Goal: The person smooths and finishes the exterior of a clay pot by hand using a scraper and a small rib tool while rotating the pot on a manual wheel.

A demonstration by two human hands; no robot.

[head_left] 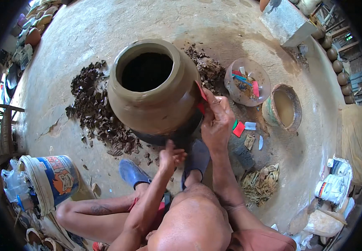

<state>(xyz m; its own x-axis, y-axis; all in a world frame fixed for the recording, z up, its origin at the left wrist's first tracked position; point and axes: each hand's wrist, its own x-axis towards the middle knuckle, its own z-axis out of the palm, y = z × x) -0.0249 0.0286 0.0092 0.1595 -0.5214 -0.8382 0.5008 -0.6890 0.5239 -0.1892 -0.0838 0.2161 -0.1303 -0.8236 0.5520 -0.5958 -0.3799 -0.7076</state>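
A large wet brown clay pot [153, 90] with a wide dark mouth stands on a dark base [176, 134] on the earthen floor. My right hand [215, 119] presses a thin red scraper [201, 97] against the pot's right side. Lower down, my left hand [171, 155] rests at the dark base under the pot, fingers curled, and I cannot tell whether it grips anything. My knees and blue shoes [134, 172] sit just below the pot.
Dark clay shavings [95, 111] ring the pot. To the right lie a clear bowl of coloured tools [248, 81], a clay bowl of muddy water [284, 108], loose red and white scrapers [244, 126] and a rag [261, 182]. A plastic bucket [54, 179] lies lower left. A concrete block [286, 21] stands upper right.
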